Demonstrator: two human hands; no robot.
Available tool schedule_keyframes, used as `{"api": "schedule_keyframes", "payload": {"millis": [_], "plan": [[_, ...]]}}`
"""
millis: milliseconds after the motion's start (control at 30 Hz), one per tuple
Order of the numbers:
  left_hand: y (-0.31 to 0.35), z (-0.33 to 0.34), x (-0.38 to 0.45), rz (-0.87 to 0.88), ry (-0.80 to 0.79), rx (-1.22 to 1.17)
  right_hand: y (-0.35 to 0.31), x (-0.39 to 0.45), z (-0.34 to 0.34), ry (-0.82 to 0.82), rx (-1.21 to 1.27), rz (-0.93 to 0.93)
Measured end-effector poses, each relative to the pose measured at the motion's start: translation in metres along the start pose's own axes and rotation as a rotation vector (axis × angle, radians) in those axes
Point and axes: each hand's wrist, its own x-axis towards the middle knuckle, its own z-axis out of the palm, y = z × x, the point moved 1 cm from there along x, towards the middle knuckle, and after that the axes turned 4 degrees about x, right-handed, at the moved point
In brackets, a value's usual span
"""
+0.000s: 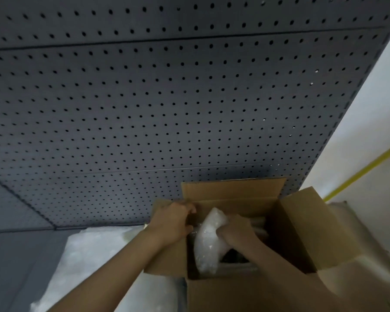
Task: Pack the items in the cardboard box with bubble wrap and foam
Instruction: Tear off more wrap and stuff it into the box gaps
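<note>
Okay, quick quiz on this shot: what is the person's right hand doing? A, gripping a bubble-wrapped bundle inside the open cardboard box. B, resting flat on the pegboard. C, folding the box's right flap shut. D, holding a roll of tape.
A: the right hand has its fingers curled into the bubble-wrapped bundle, which sits down inside the open cardboard box, while the left hand holds the box's left edge.

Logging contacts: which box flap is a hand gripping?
The left flap: the left hand curls over its edge. The far flap and right flap stand untouched; the right hand grips the bubble-wrapped bundle.
</note>
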Motion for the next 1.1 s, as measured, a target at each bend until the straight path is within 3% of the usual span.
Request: {"api": "schedule_keyframes", "payload": {"millis": [167, 367, 533, 700, 800, 933, 1100], "plan": [[0.003, 0.01, -0.004, -0.017, -0.003, 0.04, -0.007, 0.018, 0.021, -0.063, 0.06, -0.097], [0.0, 0.005, -0.006, -0.014, 0.085, 0.093, -0.011, 0.018, 0.054, -0.007, 0.167, -0.198], [-0.008, -0.001, -0.007, -0.023, 0.131, 0.146, -0.008, 0.014, 0.062, -0.048, 0.177, -0.197], [-0.015, -0.003, -0.008, -0.044, 0.151, 0.159, -0.003, 0.021, 0.069, -0.121, 0.067, -0.277], [-0.015, -0.003, -0.01, -0.064, 0.14, 0.163, -0.005, 0.027, 0.083, -0.068, -0.048, -0.417], [-0.015, -0.007, -0.015, -0.08, 0.123, 0.166, -0.009, 0.028, 0.1, 0.014, -0.054, -0.352], [-0.023, -0.008, -0.024, -0.111, 0.098, 0.183, -0.011, 0.03, 0.104, -0.121, -0.039, -0.19]]}}
